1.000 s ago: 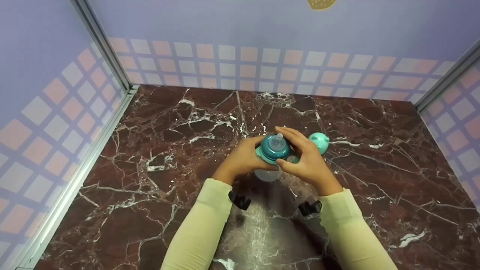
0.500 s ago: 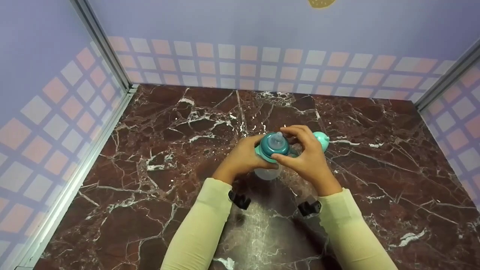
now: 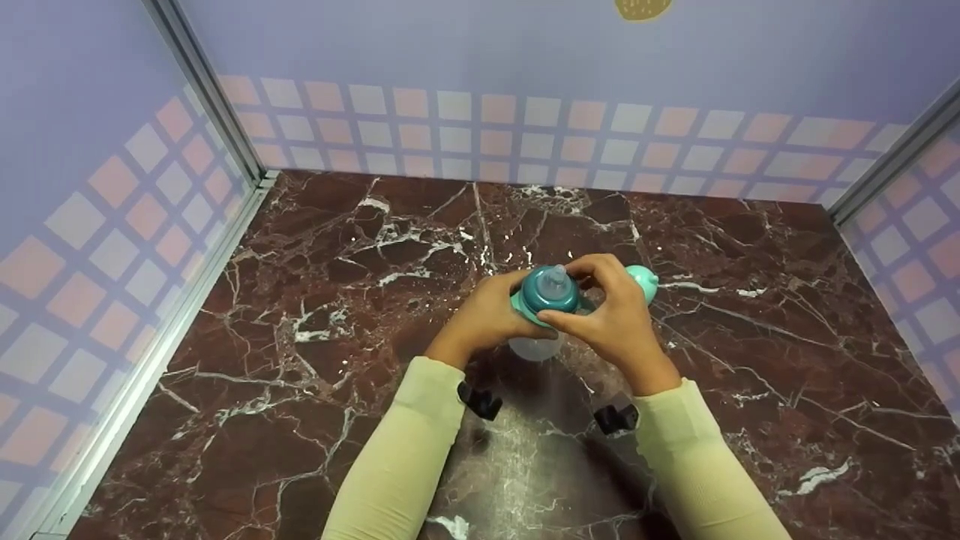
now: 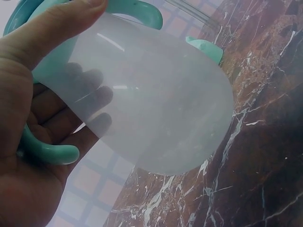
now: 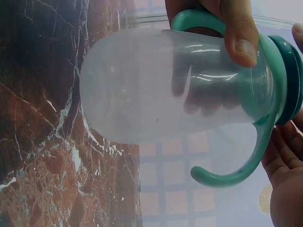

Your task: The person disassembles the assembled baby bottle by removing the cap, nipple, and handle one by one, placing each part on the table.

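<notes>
A baby bottle (image 5: 142,90) with a frosted clear body stands upright in the head view. Around its neck sits a mint handle ring (image 5: 225,177) with two curved handles. On top is a dark teal collar (image 3: 551,296) with a clear nipple (image 3: 556,279). My left hand (image 3: 487,315) grips the upper body near the handles, its fingers wrapped behind it. At the collar, my right hand (image 3: 619,322) holds the rim between thumb and fingers. A mint cap (image 3: 645,280) lies just beyond my right hand, partly hidden by it.
The brown marbled tabletop (image 3: 375,442) spreads around the hands. Lilac panels (image 3: 487,45) with pink and white squares close off the back and both sides. A metal rail (image 3: 150,382) runs along the left edge.
My right hand has turned about the collar, its thumb shifting left along the front rim and its fingers right. The hand now covers more of the cap. The left hand keeps its grip.
</notes>
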`<state>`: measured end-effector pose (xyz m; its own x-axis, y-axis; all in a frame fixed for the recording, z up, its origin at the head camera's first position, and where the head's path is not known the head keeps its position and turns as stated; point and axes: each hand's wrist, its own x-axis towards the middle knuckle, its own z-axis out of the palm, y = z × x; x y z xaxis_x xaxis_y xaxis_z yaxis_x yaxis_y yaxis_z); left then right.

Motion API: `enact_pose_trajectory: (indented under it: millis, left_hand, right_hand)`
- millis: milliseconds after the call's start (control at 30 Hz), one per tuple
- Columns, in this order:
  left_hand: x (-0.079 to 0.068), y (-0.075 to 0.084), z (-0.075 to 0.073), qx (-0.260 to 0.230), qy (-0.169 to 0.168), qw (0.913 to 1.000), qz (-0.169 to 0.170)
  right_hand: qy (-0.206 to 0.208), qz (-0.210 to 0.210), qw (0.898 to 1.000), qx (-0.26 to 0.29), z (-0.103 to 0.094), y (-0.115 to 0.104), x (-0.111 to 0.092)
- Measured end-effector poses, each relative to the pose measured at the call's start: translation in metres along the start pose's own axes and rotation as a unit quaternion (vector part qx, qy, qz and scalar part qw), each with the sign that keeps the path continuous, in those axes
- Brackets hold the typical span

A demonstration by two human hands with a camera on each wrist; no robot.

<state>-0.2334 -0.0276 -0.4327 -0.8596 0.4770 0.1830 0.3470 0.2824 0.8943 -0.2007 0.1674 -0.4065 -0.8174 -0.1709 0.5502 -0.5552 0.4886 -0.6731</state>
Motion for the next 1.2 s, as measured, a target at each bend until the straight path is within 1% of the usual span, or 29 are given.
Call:
enact_pose_trajectory:
  millis: [200, 367, 533, 700, 867, 1067, 1200]
  left_hand:
    - [0.0007, -0.0007, 0.0013, 0.006, 0.006, 1.0, -0.003]
    - [0.0003, -0.0005, 0.0011, 0.002, 0.003, 1.0, -0.007]
    - [-0.0008, -0.0011, 0.001, 0.002, 0.003, 0.9999, -0.01]
    - [-0.0022, -0.002, 0.0014, -0.004, -0.003, 1.0, -0.004]
    - [-0.0031, -0.001, 0.0013, 0.001, -0.002, 1.0, -0.001]
    - [-0.0033, -0.0006, 0.0017, 0.003, 0.0, 1.0, 0.002]
    - [-0.0032, -0.0004, 0.0016, -0.001, -0.003, 1.0, -0.002]
  right_hand:
    - [-0.006, 0.004, 1.0, 0.012, 0.0006, -0.0021, -0.0006]
    - [-0.013, 0.008, 1.0, 0.026, 0.0006, -0.0021, -0.0011]
    - [-0.026, 0.01, 0.998, 0.058, 0.0007, -0.0004, -0.0023]
    - [-0.035, 0.012, 0.995, 0.094, 0.0003, 0.0002, -0.0036]
    - [-0.04, 0.005, 0.992, 0.117, -0.0005, 0.0012, -0.0044]
    - [-0.056, -0.002, 0.991, 0.121, -0.0021, 0.0028, -0.0041]
    - [-0.07, -0.001, 0.991, 0.118, -0.0034, 0.0038, -0.0041]
